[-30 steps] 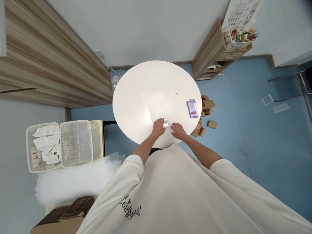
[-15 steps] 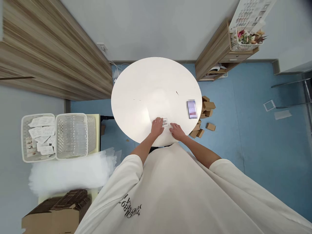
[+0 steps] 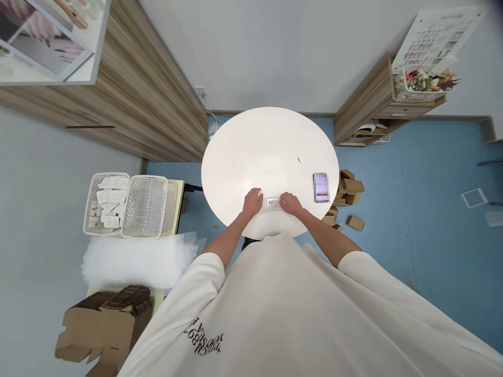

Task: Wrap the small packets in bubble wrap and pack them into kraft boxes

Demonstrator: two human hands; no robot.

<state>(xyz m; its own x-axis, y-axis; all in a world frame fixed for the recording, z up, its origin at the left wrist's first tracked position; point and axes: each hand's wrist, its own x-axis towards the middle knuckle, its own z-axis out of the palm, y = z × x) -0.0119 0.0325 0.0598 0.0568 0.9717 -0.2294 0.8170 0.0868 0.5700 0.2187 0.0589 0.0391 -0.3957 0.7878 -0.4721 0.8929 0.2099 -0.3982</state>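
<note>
A small clear case (image 3: 272, 202) lies near the front edge of the round white table (image 3: 271, 136), with small greyish pieces showing inside. At its right end, the bent fingers of my right hand (image 3: 290, 203) grip the edge. My left hand (image 3: 252, 202) is just left of the case, apart from it, with its fingers curled together. Something whitish shows at those left fingertips, too small to name. A phone (image 3: 321, 187) with a lit, blurred screen lies on the right side of the table.
Small brown boxes (image 3: 351, 186) are piled on the floor right of the table. On the left stand white baskets (image 3: 144, 207), one holding paper slips, beside clear plastic bags (image 3: 137, 262) and flattened cardboard (image 3: 102, 324). Wooden cabinets (image 3: 157, 104) flank the table.
My left hand has come away from the case's left end, and my right hand has closed on its right end. The case looks narrower now. The whole view has shifted.
</note>
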